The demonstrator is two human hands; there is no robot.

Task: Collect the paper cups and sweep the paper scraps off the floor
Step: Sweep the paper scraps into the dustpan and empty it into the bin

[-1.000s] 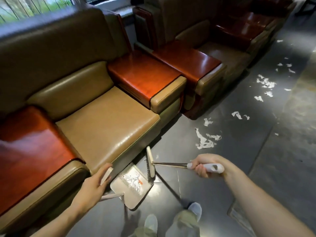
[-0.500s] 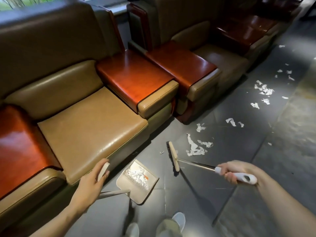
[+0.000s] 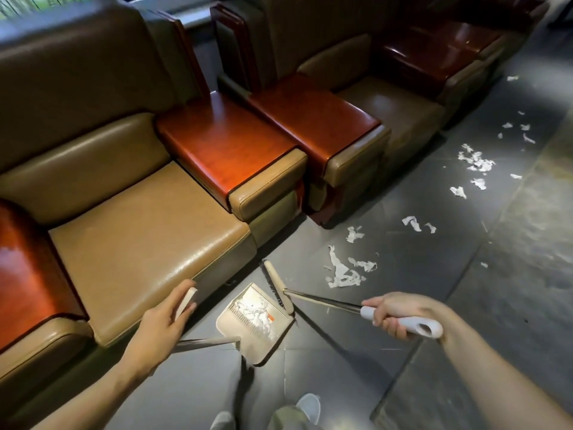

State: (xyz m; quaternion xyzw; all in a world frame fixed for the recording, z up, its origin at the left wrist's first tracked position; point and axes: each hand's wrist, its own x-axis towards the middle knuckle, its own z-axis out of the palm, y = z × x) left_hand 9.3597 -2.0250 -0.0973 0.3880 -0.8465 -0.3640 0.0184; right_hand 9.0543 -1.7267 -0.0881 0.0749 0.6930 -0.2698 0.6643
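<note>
Two bare hands reach low over the dark floor [image 3: 403,305]. On the left, the left hand [image 3: 161,321] curls its fingers round the white grip [image 3: 186,301] of the dustpan's rod, just beside the sofa seat [image 3: 139,237]; the palm hides where grip and rod meet. The dustpan [image 3: 263,355] sits on the floor with crumpled paper scraps [image 3: 254,311] inside, and the broom head [image 3: 277,285] touches its open edge. The right hand [image 3: 393,315] is clamped around the white broom handle [image 3: 424,327]. Torn scraps [image 3: 341,270] lie scattered further right, the far ones hard to make out.

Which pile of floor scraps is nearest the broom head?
The large tangled pile just beyond the broom head; the other scraps lie farther down the aisle.
</note>
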